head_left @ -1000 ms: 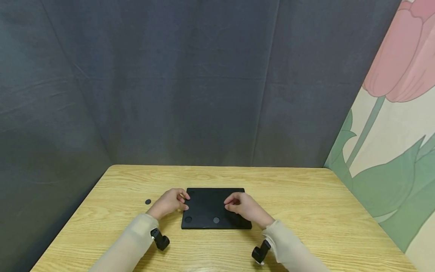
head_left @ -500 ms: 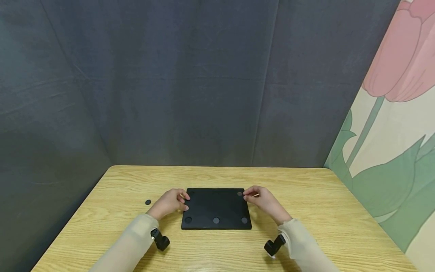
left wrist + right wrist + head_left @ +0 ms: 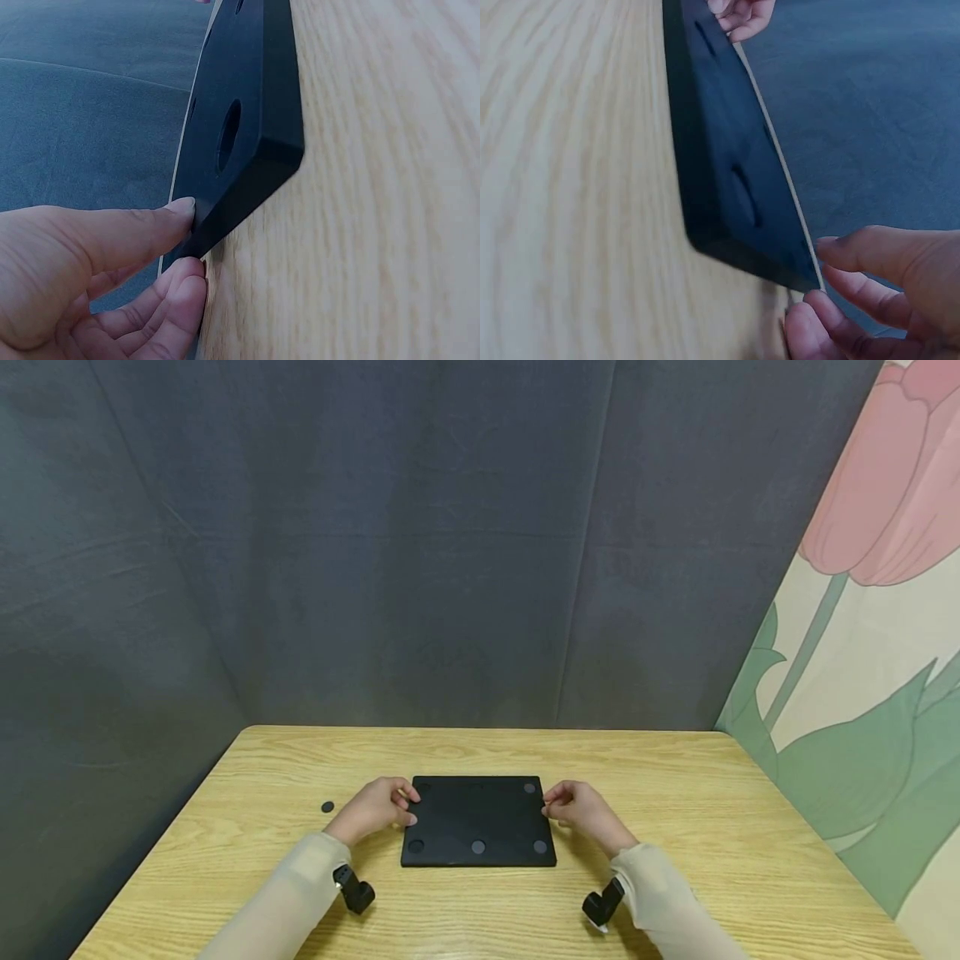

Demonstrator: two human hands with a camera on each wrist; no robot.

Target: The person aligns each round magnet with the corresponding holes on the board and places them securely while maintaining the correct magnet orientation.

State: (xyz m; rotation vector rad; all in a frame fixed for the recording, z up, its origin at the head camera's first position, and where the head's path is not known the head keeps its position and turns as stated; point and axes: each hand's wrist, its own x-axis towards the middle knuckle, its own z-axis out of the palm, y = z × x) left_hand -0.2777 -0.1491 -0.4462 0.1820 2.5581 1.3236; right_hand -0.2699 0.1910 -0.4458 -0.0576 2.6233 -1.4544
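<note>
A black rectangular board (image 3: 480, 817) lies flat on the table, with round spots along its near and far edges. Some look like empty recesses, such as the near-left hole (image 3: 229, 136); greyer discs show at near middle (image 3: 478, 847), near right (image 3: 540, 847) and far right (image 3: 529, 787). My left hand (image 3: 377, 807) pinches the board's left edge, thumb on top and curled fingers against the side. At the right edge, my right hand (image 3: 583, 812) holds the board likewise, its thumb (image 3: 840, 251) at the top and fingertips by the side.
A loose black disc (image 3: 327, 807) lies on the wooden table (image 3: 300, 760), left of my left hand. Dark cloth (image 3: 420, 543) hangs behind the table. A flower-patterned surface (image 3: 862, 718) stands along the right side.
My right hand moved from above the board out to its right edge, then slightly nearer along that edge, uncovering the right-hand spots. The left hand and board stayed put.
</note>
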